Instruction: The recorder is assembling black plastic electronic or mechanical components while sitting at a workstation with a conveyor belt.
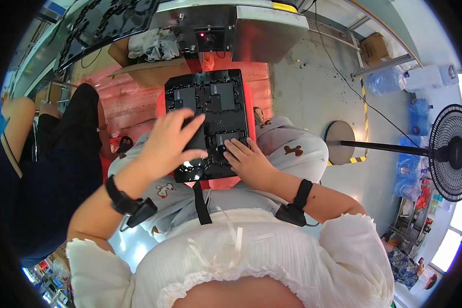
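Observation:
A black moulded plastic tray (210,77) lies in front of my lap, with red edges showing on both sides of it. Several flat dark rectangular parts sit in its recesses, among them one dark part (222,96) at the upper right. My left hand (165,142) hovers at the tray's left side, thumb and fingers spread around a dark block (196,139); whether they touch it I cannot tell. My right hand (249,163) lies flat on the lower right of the tray, fingertips at another dark part (222,137) and nothing gripped.
Beyond the tray stand a metal machine housing (269,38) and an open carton (156,72) with plastic bags. More glossy black trays (105,31) rest at the upper left. A seated person (56,169) is close on my left. A black fan (449,151) stands at right.

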### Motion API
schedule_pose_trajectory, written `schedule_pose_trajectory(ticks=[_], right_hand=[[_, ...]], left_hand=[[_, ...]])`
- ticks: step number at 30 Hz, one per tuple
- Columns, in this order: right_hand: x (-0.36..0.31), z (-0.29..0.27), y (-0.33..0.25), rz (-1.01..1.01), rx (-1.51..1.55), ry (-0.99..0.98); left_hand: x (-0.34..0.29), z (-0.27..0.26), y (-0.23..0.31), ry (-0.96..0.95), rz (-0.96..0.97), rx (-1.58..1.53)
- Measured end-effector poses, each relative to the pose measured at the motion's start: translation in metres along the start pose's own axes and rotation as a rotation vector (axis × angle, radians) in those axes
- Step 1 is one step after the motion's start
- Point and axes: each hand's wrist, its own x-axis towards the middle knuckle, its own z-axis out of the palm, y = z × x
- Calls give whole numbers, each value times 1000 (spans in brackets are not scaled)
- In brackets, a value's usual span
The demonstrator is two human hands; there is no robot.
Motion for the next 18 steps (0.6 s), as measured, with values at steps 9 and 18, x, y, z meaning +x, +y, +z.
schedule_pose_trajectory(ticks=[9, 18], right_hand=[[64, -92, 22, 12, 334, 207], [226, -196, 50, -217, -548, 716]], left_hand=[[-59, 106, -28, 78, 44, 213], [-67, 93, -16, 189, -10, 53]])
